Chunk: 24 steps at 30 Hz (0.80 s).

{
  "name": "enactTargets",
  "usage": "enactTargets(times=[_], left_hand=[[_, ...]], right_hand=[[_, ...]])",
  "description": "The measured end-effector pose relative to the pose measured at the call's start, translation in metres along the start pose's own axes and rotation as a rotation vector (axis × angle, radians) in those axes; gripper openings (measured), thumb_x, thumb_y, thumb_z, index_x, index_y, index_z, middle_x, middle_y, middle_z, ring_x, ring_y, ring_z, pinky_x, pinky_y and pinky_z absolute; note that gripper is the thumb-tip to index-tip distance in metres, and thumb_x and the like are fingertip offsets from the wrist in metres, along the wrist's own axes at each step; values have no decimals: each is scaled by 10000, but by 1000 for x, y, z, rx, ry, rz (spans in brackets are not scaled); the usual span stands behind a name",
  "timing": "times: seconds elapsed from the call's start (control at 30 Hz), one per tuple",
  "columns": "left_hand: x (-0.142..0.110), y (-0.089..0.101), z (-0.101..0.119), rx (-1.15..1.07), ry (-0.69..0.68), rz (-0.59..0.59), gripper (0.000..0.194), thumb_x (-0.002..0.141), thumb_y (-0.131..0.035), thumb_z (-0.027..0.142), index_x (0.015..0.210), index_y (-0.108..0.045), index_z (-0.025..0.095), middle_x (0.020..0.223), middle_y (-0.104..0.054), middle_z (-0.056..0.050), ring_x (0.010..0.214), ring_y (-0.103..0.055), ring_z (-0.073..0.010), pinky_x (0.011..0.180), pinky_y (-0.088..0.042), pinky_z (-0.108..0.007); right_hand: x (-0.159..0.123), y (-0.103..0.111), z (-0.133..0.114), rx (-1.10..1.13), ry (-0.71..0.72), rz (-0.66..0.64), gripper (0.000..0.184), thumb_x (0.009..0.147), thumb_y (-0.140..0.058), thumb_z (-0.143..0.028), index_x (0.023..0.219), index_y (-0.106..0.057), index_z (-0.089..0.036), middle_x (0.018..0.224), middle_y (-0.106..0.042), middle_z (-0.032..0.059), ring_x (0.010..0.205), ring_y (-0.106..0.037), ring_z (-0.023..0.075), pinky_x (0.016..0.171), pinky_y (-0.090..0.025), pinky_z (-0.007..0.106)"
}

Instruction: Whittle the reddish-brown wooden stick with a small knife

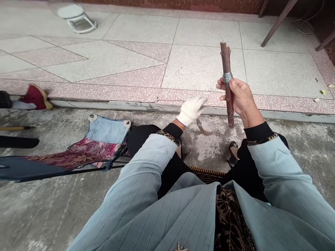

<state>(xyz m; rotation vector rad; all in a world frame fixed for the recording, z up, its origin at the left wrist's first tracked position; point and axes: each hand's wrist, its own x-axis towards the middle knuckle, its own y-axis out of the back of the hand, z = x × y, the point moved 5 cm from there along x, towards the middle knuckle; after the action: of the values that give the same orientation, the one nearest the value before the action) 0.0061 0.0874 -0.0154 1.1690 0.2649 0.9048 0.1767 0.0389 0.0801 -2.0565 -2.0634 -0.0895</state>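
R hand (242, 97) shut round wire-wrapped branch (226, 59), L hand (192, 111) open, empty, in white knit glove (190, 113)

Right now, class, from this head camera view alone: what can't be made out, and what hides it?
All in the head view:
- Middle of the stick: hidden by the bare right hand.
- Left hand: hidden inside a white glove.
- Ends of the wire band: too small.
- Dark object: cut off by the left edge.
- White stool: blurred.

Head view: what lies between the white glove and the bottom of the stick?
In the head view, a small curved twig lies on the concrete, between the white glove and the stick in the bare right hand.
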Motion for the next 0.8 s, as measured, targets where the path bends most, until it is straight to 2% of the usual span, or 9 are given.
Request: enactTargets(times=[0.1,0.23,0.37,0.43,0.5,0.6,0.67,0.73,0.8], left_hand=[[-2,4,5,-50,-12,40,447,918,-568,358,1339,-582,206,1364,-596,-142,1207,-575,-298,1018,-399,-395],[-3,6,6,-74,38,36,366,952,-488,335,1267,-643,233,1172,-677,-142,1081,-622,-283,978,-409,-391],[-2,9,4,-78,91,60,329,960,-488,356,1209,-674,248,1144,-690,-125,1049,-635,-264,943,-422,-352],[-2,12,3,-112,148,79,292,941,-528,364,1154,-689,245,1103,-699,-115,1030,-643,-262,900,-436,-329],[-2,17,-1,-184,262,124,239,901,-586,354,1079,-692,236,1007,-707,-99,995,-651,-259,826,-451,-298],[-3,21,-9,-442,463,194,121,836,-630,309,896,-663,210,771,-672,-61,814,-659,-226,673,-449,-251],[-4,14,-13,-722,603,162,97,810,-616,287,781,-603,195,646,-617,-33,607,-613,-176,554,-425,-234],[-6,0,-15,-1031,751,94,138,788,-584,276,698,-520,195,553,-542,-1,422,-482,-115,433,-355,-217],[-10,-16,-14,-1321,879,22,184,758,-554,272,642,-425,209,480,-428,43,332,-315,-68,355,-251,-196]], right_hand=[[1,1,2,-18,0,18,574,784,-630,-733,1060,-689,-233,1168,-678,97,1147,-631,247,616,-608,262],[1,1,4,-59,-22,36,629,767,-607,-773,1086,-674,-235,1166,-682,99,1166,-621,254,608,-606,261],[0,0,1,-39,-18,40,603,772,-620,-754,1076,-681,-237,1150,-687,101,1164,-619,257,607,-606,268],[0,-1,0,-41,-15,21,594,783,-611,-748,1086,-681,-242,1139,-686,101,1163,-619,259,614,-608,277],[0,-1,0,-64,-18,9,602,788,-599,-751,1096,-679,-240,1143,-682,102,1164,-618,259,616,-608,279],[1,3,2,-95,-17,31,608,783,-597,-756,1082,-679,-232,1161,-676,102,1158,-617,249,610,-606,268],[1,7,4,-99,-10,49,596,780,-600,-756,1060,-683,-236,1162,-675,97,1144,-621,240,609,-605,264],[1,9,7,-88,5,62,574,781,-607,-749,1039,-688,-242,1149,-678,90,1123,-629,233,612,-604,265],[1,8,9,-74,18,65,555,779,-623,-735,1027,-691,-244,1129,-681,86,1104,-634,230,616,-603,269]])
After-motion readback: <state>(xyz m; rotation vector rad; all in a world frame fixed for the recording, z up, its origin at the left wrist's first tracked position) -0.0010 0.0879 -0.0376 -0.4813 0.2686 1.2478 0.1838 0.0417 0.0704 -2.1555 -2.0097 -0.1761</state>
